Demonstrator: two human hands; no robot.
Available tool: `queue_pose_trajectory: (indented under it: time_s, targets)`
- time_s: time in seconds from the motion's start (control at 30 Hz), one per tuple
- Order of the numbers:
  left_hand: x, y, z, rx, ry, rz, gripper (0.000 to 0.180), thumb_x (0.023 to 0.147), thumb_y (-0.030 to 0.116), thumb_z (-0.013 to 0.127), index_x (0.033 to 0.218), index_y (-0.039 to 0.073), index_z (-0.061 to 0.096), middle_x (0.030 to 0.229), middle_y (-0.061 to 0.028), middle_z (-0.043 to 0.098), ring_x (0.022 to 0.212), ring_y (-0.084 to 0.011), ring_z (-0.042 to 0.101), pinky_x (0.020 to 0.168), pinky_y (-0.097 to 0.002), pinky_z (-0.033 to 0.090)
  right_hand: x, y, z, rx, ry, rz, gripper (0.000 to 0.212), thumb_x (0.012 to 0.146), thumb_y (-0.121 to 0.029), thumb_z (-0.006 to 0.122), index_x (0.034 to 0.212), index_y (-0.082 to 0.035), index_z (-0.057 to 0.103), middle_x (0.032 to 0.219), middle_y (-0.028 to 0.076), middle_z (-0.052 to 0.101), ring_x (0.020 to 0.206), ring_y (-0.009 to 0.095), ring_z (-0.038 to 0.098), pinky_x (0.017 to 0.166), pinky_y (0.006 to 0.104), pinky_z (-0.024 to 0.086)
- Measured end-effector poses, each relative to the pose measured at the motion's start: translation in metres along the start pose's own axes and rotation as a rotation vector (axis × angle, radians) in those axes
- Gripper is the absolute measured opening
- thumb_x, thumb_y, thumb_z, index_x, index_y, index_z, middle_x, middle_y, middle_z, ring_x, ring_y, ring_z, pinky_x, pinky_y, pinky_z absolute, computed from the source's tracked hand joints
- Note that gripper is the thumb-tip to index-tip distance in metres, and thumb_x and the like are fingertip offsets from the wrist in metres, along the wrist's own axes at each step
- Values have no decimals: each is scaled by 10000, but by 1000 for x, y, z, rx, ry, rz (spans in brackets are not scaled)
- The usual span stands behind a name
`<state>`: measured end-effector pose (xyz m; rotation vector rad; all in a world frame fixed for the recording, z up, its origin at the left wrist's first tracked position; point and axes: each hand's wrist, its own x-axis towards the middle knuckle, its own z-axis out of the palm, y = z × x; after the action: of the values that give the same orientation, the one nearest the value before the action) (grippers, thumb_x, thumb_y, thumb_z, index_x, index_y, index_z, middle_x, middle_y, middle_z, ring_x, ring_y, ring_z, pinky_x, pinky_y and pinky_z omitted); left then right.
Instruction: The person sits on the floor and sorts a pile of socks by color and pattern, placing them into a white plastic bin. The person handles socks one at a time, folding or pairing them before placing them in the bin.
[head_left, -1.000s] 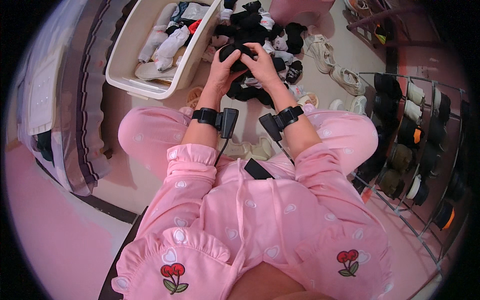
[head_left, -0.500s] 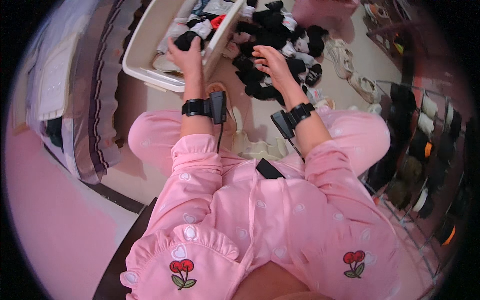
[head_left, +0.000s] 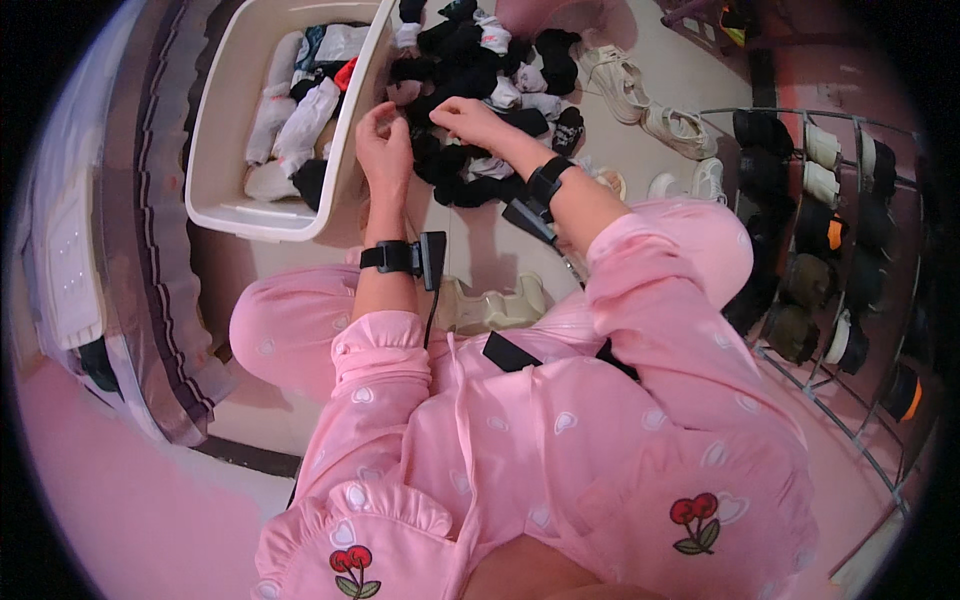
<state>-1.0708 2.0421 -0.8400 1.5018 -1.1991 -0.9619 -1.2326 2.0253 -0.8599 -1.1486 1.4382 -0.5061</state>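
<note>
My left hand (head_left: pixel 384 148) is above the right wall of a white plastic bin (head_left: pixel 230 218), with its curved fingers apart and nothing visible in them. Inside the bin lie rolled white socks (head_left: pixel 304 128), a black sock bundle (head_left: pixel 309 184) in the near right corner, and a bit of red cloth (head_left: pixel 345 75). To the right of the bin, a heap of mostly black and white socks (head_left: pixel 465 75) covers the floor. My right hand (head_left: pixel 472 122) reaches left over this heap, its fingers loosely bent near dark socks; no held item shows.
Pale shoes (head_left: pixel 612 84) stand right of the heap, with white sneakers (head_left: pixel 706 180) nearer. A metal rack (head_left: pixel 800 240) of shoes fills the right side. A cream plastic stool (head_left: pixel 495 305) is between my legs. Draped fabric (head_left: pixel 165 230) hangs at left.
My left hand has let go of the black sock bundle, which now lies in the bin, and moved over the bin's right wall. My right hand has come closer to it, above the heap.
</note>
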Motion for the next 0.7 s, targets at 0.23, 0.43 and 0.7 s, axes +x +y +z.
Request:
queue_pose_trajectory:
  time_s: [0.23, 0.43, 0.7]
  targets:
    - [6, -43, 51, -120, -128, -319, 296, 818, 77, 606, 1110, 29, 617, 971, -58, 631, 743, -113, 585, 621, -231, 482, 41, -44, -110, -225, -74, -61, 365, 859, -433, 621, 1059, -128, 644, 885, -31, 610, 749, 85, 576, 579, 234, 451]
    - [15, -72, 71, 135, -238, -407, 531, 726, 227, 677, 1189, -12, 571, 1086, -184, 636, 995, -274, 615, 880, -329, 467, 154, -117, -177, -461, -79, -287, 412, 896, -339, 568, 1106, 15, 599, 844, 103, 651, 705, 127, 592, 562, 278, 458]
    - [32, -102, 56, 137, -22, -529, 589, 751, 171, 628, 1281, -48, 491, 1260, -241, 546, 1180, -330, 526, 1005, -366, 391, 203, -50, -105, -850, 135, -372, 425, 822, -335, 615, 1157, -74, 595, 1079, 173, 642, 992, 306, 620, 855, 385, 489]
